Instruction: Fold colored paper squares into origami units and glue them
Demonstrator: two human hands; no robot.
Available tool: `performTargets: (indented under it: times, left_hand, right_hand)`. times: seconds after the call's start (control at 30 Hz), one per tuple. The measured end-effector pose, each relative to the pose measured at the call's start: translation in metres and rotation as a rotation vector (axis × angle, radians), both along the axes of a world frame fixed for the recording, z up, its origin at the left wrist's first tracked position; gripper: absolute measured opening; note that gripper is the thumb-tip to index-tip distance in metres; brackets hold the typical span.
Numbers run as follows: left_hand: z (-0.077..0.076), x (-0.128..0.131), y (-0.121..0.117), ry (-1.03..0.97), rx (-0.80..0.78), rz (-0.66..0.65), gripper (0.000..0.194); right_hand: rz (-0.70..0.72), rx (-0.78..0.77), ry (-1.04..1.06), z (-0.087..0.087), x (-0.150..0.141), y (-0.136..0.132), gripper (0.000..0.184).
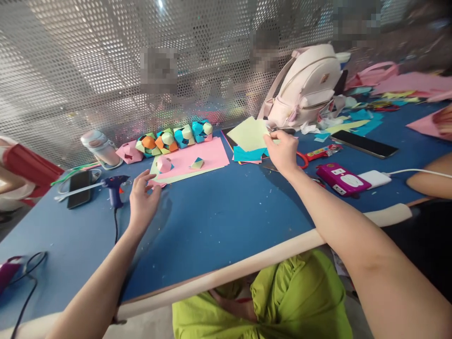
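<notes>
Nearest the viewer, green trousers (300,301) show below the table's pale padded edge (219,278). The table (226,216) is blue, with small specks on its surface. A black cable (28,278) lies at near left beside a purple object, cut by the frame.

Left hand (144,200): above the table, fingers part-curled, just beside a pink scrap (159,184); whether it grips the scrap cannot be told. To its left stands a dark blue glue gun (115,190), near a phone (79,188).

Right hand (283,151): thumb and fingers pinched on the near right corner of a yellow sheet (249,135). The sheet is over blue paper (247,154), left of the hand. Red-handled scissors (302,160) are just right of the hand; farther right are a purple power strip (342,179) with a white plug (375,179), and a second phone (365,143).

Between the hands, pink paper (212,155) bears two small folded pieces, one pink and white (164,165), one green and blue (197,163). Behind stands a row of paper balls (166,141), with a bottle (100,148) at its left end.

Farther back, a white backpack (303,89) stands before a perforated screen (106,47).
</notes>
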State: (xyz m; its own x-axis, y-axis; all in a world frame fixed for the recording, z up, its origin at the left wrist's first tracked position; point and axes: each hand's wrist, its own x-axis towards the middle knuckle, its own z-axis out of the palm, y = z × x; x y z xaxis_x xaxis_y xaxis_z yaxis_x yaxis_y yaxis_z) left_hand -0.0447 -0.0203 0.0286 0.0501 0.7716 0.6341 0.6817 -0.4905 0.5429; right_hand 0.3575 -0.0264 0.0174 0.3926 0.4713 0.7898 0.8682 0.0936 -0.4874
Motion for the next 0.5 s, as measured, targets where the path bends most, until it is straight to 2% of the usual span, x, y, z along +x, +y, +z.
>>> performTargets:
  times: [0.07, 0.13, 0.2, 0.27, 0.3, 0.4, 0.5]
  left_hand:
    - [0.001, 0.008, -0.010, 0.099, 0.047, -0.046, 0.026]
    - [0.000, 0.016, -0.019, 0.180, 0.065, -0.088, 0.024]
    - [-0.003, 0.023, -0.026, 0.263, 0.103, -0.147, 0.022]
    - [-0.008, 0.028, -0.031, 0.342, 0.152, -0.235, 0.022]
    - [-0.011, 0.031, -0.033, 0.374, 0.169, -0.283, 0.023]
    - [-0.019, 0.035, -0.037, 0.450, 0.176, -0.413, 0.025]
    - [-0.025, 0.038, -0.040, 0.503, 0.171, -0.497, 0.027]
  right_hand:
    - [-0.034, 0.059, -0.110, 0.004, 0.008, -0.003, 0.019]
    - [-0.020, 0.027, -0.241, 0.005, 0.012, -0.004, 0.022]
    - [0.020, -0.165, -0.371, 0.000, 0.012, -0.002, 0.025]
    - [0.072, -0.430, -0.466, -0.012, 0.009, 0.004, 0.024]
    - [0.098, -0.516, -0.486, -0.019, 0.007, 0.007, 0.022]
    - [0.114, -0.616, -0.481, -0.037, 0.001, 0.014, 0.020]
    - [0.096, -0.652, -0.458, -0.045, -0.001, 0.016, 0.024]
